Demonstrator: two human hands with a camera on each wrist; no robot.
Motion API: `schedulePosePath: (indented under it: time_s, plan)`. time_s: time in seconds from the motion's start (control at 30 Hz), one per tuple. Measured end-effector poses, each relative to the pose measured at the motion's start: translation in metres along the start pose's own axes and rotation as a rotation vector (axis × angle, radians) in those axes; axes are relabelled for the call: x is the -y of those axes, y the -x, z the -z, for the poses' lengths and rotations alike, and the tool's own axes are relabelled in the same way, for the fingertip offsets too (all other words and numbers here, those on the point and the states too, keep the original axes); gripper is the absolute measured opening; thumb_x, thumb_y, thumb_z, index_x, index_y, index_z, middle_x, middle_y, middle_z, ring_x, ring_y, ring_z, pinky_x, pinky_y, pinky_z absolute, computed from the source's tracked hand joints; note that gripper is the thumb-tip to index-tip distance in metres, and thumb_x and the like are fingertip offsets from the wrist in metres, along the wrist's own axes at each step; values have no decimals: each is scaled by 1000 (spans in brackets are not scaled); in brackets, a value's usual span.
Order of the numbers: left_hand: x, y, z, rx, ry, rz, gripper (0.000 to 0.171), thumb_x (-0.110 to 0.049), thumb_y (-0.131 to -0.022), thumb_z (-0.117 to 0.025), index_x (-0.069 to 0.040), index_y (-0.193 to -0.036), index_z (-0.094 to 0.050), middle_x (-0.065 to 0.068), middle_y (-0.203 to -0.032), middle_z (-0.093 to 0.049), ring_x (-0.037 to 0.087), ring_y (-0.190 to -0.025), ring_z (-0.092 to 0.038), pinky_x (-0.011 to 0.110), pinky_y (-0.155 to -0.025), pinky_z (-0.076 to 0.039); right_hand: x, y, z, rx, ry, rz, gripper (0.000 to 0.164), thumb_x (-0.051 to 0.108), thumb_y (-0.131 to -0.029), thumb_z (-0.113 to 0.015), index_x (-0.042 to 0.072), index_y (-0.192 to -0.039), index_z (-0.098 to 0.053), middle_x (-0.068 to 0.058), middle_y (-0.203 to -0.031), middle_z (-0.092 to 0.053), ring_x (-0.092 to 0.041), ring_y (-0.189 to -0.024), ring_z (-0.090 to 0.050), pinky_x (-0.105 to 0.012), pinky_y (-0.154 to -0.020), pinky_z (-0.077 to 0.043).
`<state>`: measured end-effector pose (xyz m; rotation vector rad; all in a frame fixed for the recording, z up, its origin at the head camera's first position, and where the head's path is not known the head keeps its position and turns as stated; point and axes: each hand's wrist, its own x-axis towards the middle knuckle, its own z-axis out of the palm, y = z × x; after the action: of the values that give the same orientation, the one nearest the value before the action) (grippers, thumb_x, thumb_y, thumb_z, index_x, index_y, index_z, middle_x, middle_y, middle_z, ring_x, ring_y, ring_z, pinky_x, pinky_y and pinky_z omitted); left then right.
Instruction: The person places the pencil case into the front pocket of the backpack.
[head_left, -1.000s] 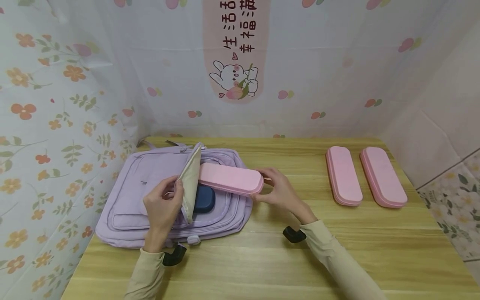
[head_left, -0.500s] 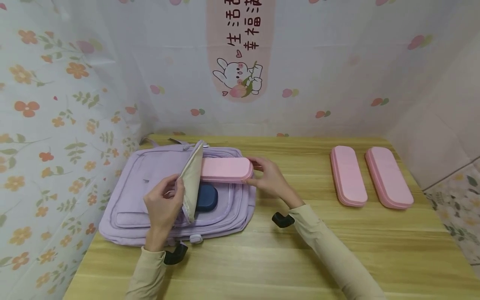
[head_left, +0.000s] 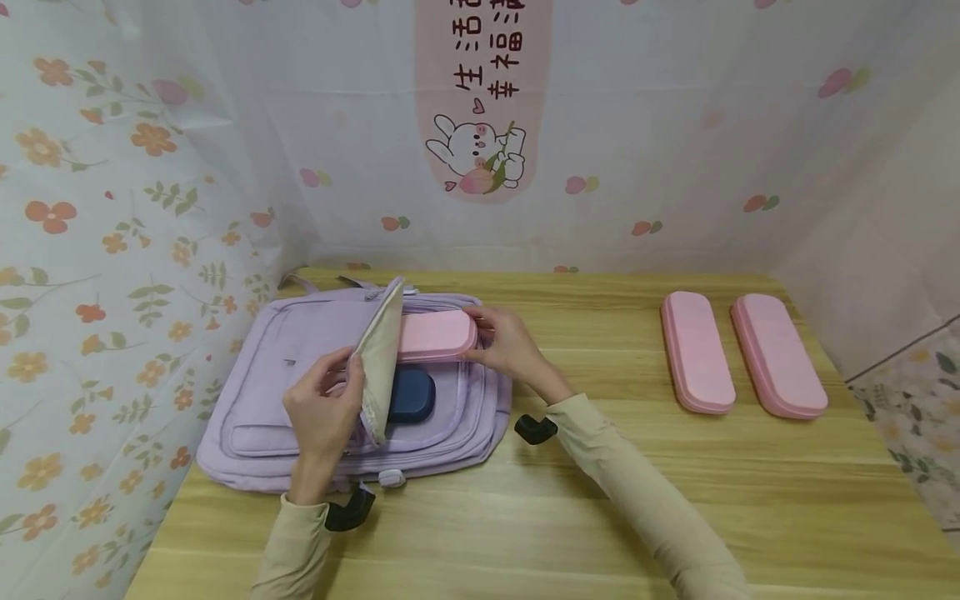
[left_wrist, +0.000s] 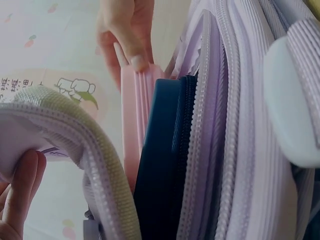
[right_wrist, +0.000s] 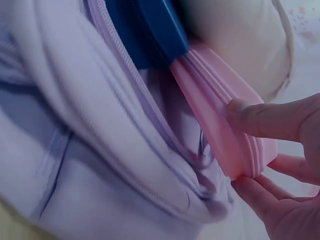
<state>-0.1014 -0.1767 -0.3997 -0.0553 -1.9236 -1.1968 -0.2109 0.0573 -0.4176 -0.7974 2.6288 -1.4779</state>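
A lilac backpack [head_left: 262, 375] lies flat at the left of the table, its front pocket unzipped. My left hand [head_left: 324, 408] pinches the edge of the pocket flap [head_left: 381, 358] and holds it up, showing the cream lining. With thumb and fingers my right hand [head_left: 510, 346] grips the outer end of a pink zipped pencil case [head_left: 438, 333], whose other end is hidden under the flap. Beside it in the pocket sits a dark blue zipped case [head_left: 412, 395], partly covered by the flap. In the right wrist view the thumb presses near the pink pencil case's zipper [right_wrist: 220, 92].
Two more pink pencil cases, one [head_left: 697, 352] left of the other [head_left: 778, 356], lie side by side on the right of the wooden table [head_left: 600, 500]. A printed curtain [head_left: 337, 125] hangs behind the table and along its left side.
My right hand has moved left, sliding the pink pencil case deeper under the flap. The left hand keeps holding the flap in nearly the same place.
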Motion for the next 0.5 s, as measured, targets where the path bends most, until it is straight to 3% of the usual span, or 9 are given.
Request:
schedulePosePath:
  time_s: [0.17, 0.5]
  plan:
    - [11, 2, 2, 8, 17, 28, 13, -7, -79, -67, -4, -91, -72, 12, -71, -68, 2, -59, -62, 10, -53, -51, 1, -8, -11, 5, 4, -4, 63, 5, -64, -82, 1, -121, -55, -15, -117, -57, -24, -106, -60, -26, -88, -51]
    - [11, 0, 6, 6, 31, 55, 14, -12, -81, -66, -4, -91, -72, 10, -71, -68, 2, -59, -63, 13, -53, -53, 2, -20, -36, 47, -60, -19, 64, 2, -64, -80, -5, -121, -53, -19, -120, -56, -25, -106, -60, -27, -89, -51]
